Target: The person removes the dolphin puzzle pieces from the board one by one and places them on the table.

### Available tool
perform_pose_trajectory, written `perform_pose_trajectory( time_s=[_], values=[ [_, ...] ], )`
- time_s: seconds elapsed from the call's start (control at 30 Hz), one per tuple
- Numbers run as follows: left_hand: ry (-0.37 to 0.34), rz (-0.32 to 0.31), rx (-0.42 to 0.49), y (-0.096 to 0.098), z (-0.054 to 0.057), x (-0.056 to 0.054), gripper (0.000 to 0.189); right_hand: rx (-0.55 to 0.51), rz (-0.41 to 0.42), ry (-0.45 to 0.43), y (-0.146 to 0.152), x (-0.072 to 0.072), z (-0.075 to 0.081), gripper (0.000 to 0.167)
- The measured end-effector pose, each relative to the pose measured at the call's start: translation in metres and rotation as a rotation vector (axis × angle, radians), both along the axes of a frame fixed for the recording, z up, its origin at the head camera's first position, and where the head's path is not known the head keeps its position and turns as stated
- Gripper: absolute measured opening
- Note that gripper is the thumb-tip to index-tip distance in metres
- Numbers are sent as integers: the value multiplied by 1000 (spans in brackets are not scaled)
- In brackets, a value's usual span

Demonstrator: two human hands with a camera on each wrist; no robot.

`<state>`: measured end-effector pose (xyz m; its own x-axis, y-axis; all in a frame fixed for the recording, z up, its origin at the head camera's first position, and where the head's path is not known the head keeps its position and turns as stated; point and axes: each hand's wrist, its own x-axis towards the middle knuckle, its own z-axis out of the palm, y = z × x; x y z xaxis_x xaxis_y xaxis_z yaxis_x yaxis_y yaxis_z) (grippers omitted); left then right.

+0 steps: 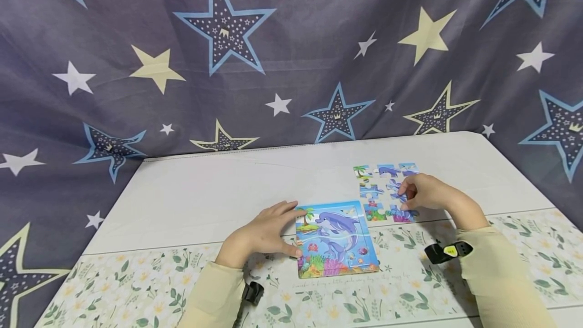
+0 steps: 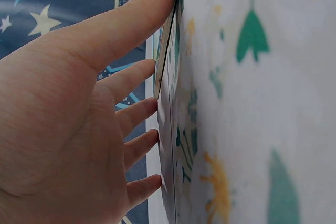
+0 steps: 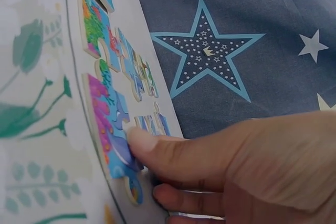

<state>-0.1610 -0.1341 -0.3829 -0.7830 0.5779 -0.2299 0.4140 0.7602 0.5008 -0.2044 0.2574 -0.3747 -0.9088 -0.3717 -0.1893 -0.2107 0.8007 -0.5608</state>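
A square dolphin puzzle board (image 1: 334, 239) lies on the table. My left hand (image 1: 264, 232), fingers spread, touches its left side, with the thumb at the lower left edge. In the left wrist view the thumb (image 2: 131, 19) rests on the board's edge. Right of the board, loose jigsaw pieces (image 1: 371, 191) lie in rough rows, picture side up. Over their right column is my right hand (image 1: 423, 191), thumb and forefinger bent around a blue dolphin piece, which they partly hide. The right wrist view shows the thumb (image 3: 157, 142) beside a pink-and-blue bottom piece (image 3: 107, 119).
The table (image 1: 218, 186) is white at the back, with a floral strip (image 1: 150, 277) in front. Behind it hangs a dark star-patterned cloth (image 1: 291, 65). Both wrists wear black straps, the right one carrying a small device (image 1: 448, 252).
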Motion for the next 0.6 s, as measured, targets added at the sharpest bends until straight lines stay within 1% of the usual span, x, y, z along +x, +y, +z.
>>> perform_pose_trajectory(
  time_s=[0.17,0.37,0.47,0.6],
  values=[
    [0,1,-2,0,0,-1,90,7,-24,19,-1,-1,-3,25],
    [3,1,-1,-1,-1,0,90,11,-33,24,-2,-1,-1,27],
    [2,-1,3,-1,0,0,91,-16,-26,26,-4,0,2,26],
    [1,-5,4,0,1,0,90,-69,5,30,-10,1,6,22]
  ],
)
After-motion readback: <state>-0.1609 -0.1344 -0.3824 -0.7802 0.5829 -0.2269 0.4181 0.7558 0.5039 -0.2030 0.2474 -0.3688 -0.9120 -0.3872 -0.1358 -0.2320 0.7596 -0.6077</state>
